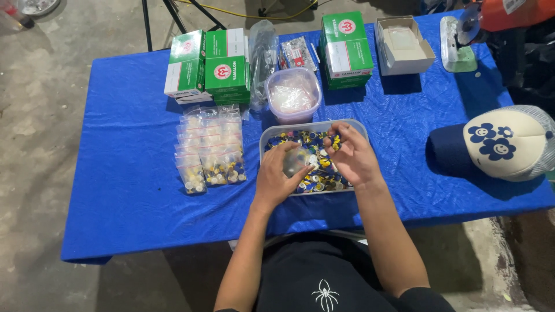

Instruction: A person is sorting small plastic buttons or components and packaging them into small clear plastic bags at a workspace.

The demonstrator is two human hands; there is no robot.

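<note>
Head view, looking down at a blue-covered table [127, 173] on a concrete floor.

Far left of the goods: a stack of green-and-white boxes [208, 66], standing near the table's back edge. Just in front of them, rows of small filled zip bags [209, 155], laid flat and overlapping, each holding little yellow, white and blue pieces.

Centre: a clear plastic bag [263, 49] upright behind a lidded clear tub [293, 95] with pale contents. In front of the tub, touching or nearly so, a shallow clear tray [272, 134] full of small round pieces [309, 141], blue, yellow and white.

Left hand [280, 179] hovers over the tray's near left side, fingers curled around a small clear bag [296, 163], gripping it between thumb and fingers. Right hand [351, 156] is over the tray's right half, fingertips pinched together on a few of the small pieces, just beside the bag's mouth. Hands near each other, not touching as far as can be told.

Right of centre: another green-and-white box stack [346, 49], then an open white carton [403, 46]. Back right corner: a pale green machine base [457, 49], partly cut off by an orange object. Right front: a cream cap with blue flower faces [503, 144] and dark brim, resting on the cloth, well apart from the tray.
</note>
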